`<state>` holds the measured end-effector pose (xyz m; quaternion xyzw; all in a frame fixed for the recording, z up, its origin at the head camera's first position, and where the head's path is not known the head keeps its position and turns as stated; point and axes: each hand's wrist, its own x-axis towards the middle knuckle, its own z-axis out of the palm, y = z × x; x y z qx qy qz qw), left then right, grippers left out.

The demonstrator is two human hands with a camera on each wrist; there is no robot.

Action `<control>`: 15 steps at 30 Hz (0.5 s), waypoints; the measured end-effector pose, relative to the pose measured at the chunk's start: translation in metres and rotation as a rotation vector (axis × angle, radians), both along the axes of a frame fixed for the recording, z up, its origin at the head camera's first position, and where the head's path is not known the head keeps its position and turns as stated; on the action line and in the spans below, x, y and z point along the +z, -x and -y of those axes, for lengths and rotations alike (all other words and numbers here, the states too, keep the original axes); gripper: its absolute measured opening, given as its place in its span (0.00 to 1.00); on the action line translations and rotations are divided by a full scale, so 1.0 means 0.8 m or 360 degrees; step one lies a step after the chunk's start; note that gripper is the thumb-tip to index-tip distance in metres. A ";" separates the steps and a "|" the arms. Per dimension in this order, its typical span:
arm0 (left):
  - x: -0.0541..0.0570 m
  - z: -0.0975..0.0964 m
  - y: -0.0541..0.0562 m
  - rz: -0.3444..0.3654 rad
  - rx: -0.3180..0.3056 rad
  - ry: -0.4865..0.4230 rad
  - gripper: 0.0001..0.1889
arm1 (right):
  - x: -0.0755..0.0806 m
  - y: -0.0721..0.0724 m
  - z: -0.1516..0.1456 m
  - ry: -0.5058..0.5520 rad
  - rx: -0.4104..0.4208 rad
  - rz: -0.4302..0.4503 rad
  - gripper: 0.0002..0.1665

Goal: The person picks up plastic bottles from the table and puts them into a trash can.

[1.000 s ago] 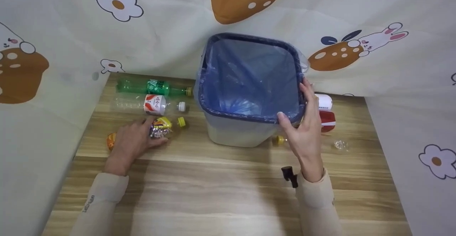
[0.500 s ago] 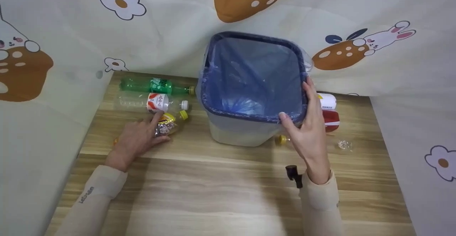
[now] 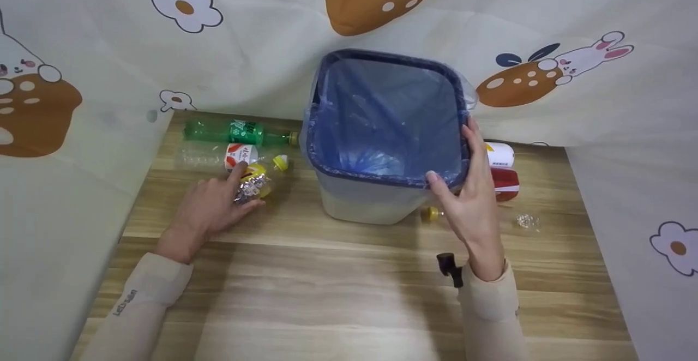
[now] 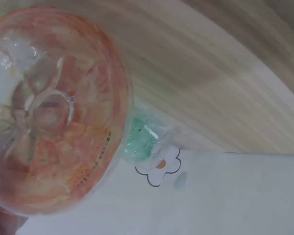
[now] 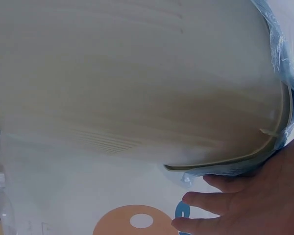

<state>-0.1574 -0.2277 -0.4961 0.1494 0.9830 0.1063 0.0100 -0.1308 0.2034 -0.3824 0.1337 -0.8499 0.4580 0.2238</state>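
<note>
In the head view my left hand [image 3: 210,205] grips a clear plastic bottle [image 3: 255,184] with a yellow label and yellow cap, its cap end pointing to the far right. The bottle's round base [image 4: 54,112], orange-tinted, fills the left of the left wrist view. My right hand [image 3: 471,208] holds the front right corner of a trash bin [image 3: 360,203], thumb over the dark blue rim and fingers along the outside. A translucent blue bag [image 3: 392,110] lines the bin and folds over its rim. In the right wrist view, my right fingers [image 5: 206,200] spread below the rim.
Beyond my left hand lie a green bottle [image 3: 207,131] and a clear bottle [image 3: 202,155] with a red-and-white label. Right of the bin are a white container [image 3: 499,155], a red item [image 3: 506,182] and a bottle with a yellow cap [image 3: 433,214]. Patterned cloth [image 3: 262,50] surrounds the wooden table [image 3: 327,295].
The yellow-capped bottle has swung with its cap away from me and slightly right, now overlapping the clear bottle's cap. My left hand has shifted a little right with it. The right hand stays on the bin.
</note>
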 end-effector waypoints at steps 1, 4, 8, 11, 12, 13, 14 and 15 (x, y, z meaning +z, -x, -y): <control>0.002 -0.001 0.000 -0.0006 -0.0002 0.0002 0.41 | 0.000 0.000 0.000 0.0000 -0.0003 0.0010 0.45; 0.009 -0.001 -0.002 -0.0016 -0.0005 -0.0001 0.40 | 0.000 0.000 0.000 0.0006 -0.0009 0.0032 0.45; 0.019 0.000 -0.002 -0.0079 -0.0023 -0.0004 0.39 | 0.000 0.000 0.000 -0.0006 -0.0015 0.0022 0.45; 0.028 0.000 -0.001 -0.0141 -0.0043 -0.0005 0.38 | -0.001 0.000 0.000 -0.0015 -0.0021 0.0005 0.45; 0.032 0.000 -0.001 -0.0163 -0.0051 -0.0002 0.38 | -0.001 0.000 -0.001 -0.0019 -0.0023 0.0001 0.45; 0.036 0.000 0.000 -0.0176 -0.0061 0.0004 0.37 | -0.001 0.000 -0.001 -0.0012 -0.0020 0.0002 0.45; 0.039 0.000 0.001 -0.0192 -0.0073 0.0013 0.37 | -0.002 0.000 -0.001 -0.0011 -0.0018 0.0002 0.45; 0.043 0.000 0.002 -0.0210 -0.0086 0.0019 0.37 | -0.002 -0.001 -0.001 -0.0004 -0.0016 0.0005 0.45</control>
